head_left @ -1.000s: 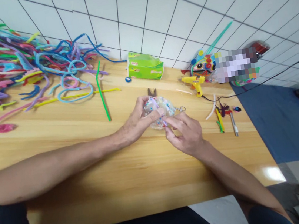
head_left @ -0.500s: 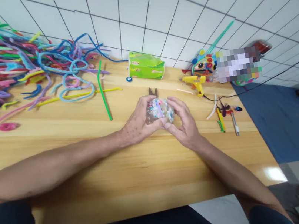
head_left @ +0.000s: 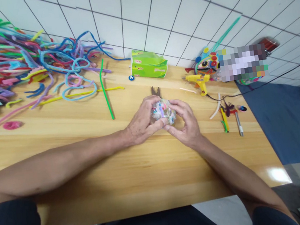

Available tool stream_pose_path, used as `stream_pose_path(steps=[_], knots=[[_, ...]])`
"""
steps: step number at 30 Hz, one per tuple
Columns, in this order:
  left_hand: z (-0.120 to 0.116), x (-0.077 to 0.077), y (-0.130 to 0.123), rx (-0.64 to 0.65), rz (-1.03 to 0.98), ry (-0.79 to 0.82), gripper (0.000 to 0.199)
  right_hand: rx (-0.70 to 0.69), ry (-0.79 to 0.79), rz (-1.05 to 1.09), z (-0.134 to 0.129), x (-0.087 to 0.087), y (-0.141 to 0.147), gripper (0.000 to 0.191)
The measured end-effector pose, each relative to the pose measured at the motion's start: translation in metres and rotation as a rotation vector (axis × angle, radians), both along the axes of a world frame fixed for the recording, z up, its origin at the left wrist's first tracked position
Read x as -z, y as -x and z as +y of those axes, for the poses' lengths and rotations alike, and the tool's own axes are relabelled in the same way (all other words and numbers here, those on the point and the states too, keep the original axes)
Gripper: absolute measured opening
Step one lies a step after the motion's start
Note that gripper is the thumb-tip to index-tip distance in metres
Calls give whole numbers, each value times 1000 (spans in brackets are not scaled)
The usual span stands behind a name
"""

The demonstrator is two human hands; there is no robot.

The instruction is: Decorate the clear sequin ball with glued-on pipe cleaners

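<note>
Between my two hands is a clear, rounded plastic thing full of small coloured bits, with a purple strip across its front. What exactly it is I cannot make out. My left hand grips its left side, thumb along the lower front. Around the right side curl the fingers of my right hand, its thumb near the left one at the bottom. Just behind, the dark jaws of a tool like pliers stick out; the rest is hidden.
Pipe cleaners lie heaped at the left, a green one nearer me. At the back are a green tissue pack and a blue button. To the right lie a yellow glue gun with its cord and a pen-like knife.
The view has shifted slightly, so the table things appear a little further right. The plastic thing seems turned a little between my hands, and both hands keep hold of it.
</note>
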State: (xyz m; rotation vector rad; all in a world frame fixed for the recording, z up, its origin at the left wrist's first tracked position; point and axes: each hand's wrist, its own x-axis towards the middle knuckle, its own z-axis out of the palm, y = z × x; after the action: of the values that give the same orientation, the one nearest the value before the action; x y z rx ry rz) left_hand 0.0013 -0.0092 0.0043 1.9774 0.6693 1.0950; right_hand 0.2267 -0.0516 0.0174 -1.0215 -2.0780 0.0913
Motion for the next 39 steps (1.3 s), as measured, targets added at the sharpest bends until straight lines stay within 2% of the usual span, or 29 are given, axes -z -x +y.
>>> stream_pose_path(steps=[8,15,25,34,39], knots=[[-3,4,-3,15,-24,-36,50,-8,52,101,-3,0,4,53],[1,12,-2,44,-37,-121,45,35,-10,4,-8,-3,7,54],[-2,12,-4,34,-55,-153,41,46,-26,55,-9,-4,11,47],[-4,11,-5,17,-69,-123,41,82,86,109,-12,-9,14,37],[-2,10,-1,39,-65,-101,41,-28,176,107,-6,-15,4,35]])
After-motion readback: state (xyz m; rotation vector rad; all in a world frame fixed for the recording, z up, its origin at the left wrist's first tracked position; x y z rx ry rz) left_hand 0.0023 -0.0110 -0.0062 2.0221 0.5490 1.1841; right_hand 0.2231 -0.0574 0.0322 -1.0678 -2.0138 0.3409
